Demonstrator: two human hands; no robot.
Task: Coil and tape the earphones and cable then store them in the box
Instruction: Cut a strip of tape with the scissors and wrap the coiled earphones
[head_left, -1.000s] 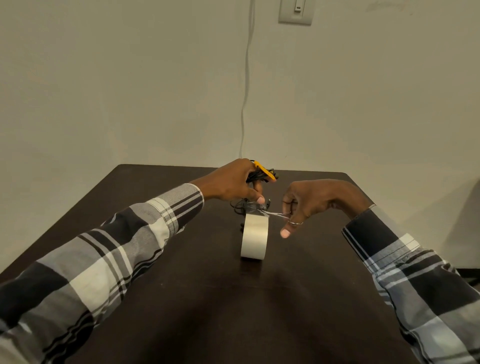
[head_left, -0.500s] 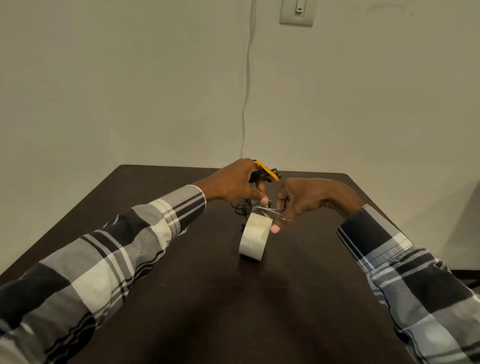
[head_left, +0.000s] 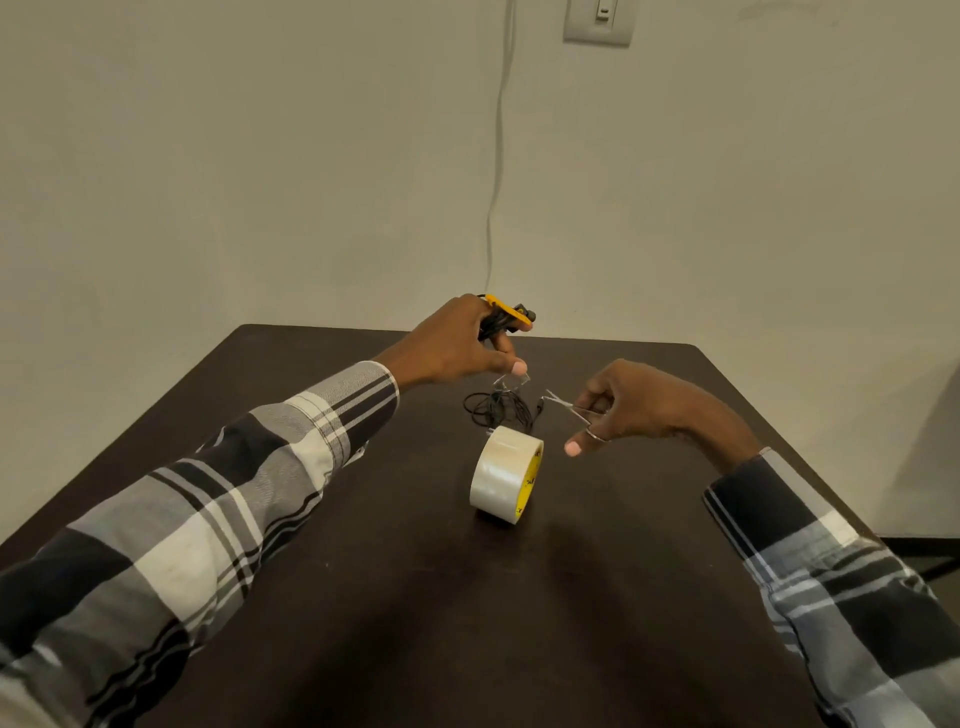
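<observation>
Pinched between thumb and forefinger of the left hand (head_left: 457, 351) is a short strip of clear tape (head_left: 511, 382), while a black-and-orange coiled bundle (head_left: 506, 317), apparently the earphones, is gripped by the remaining fingers of the same hand. Small silver metal scissors (head_left: 574, 410) are held by the right hand (head_left: 631, 402), with fingers through the loops and the blades pointing left toward the strip; whether the blades are parted cannot be told. Just below the strip, a loosely coiled thin black cable (head_left: 498, 408) lies on the dark brown table (head_left: 415, 597), and the wide roll of clear packing tape with a yellow core (head_left: 506, 475) stands on edge just in front of it. No box is seen in view. The strip appears to be cut free, so wrapping is judged to be the step in hand. For this to be done well, the strip should be kept taut and away from itself, the scissors should be set down so both hands are freed, and the tape should be laid across the gathered loops and pressed round firmly so that no loop escapes.
</observation>
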